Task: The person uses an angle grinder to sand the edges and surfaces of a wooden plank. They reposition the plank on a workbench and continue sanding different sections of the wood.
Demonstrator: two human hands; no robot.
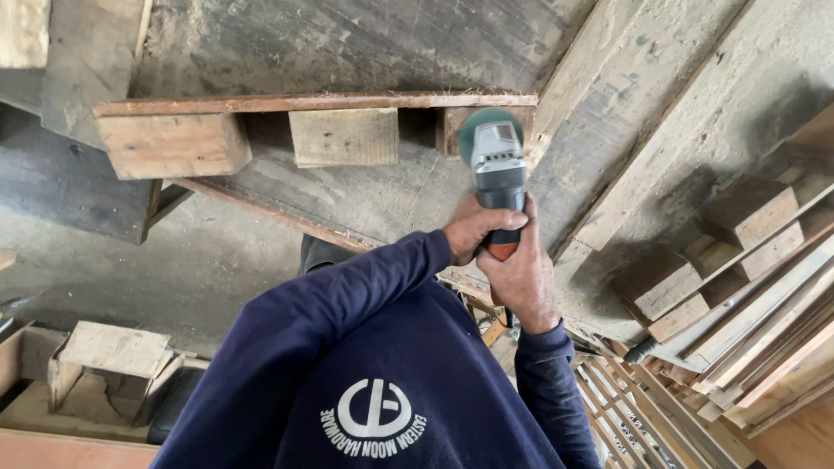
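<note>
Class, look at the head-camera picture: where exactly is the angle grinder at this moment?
The angle grinder is right of centre in the head view, gripped by both hands, left hand and right hand, its green disc against the right end of the wooden pallet.

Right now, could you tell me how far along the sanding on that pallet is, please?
Under way. Both hands, left hand and right hand, grip the angle grinder, its green disc against the pallet at one block. How much is already sanded, I cannot tell; the other blocks await.
</note>
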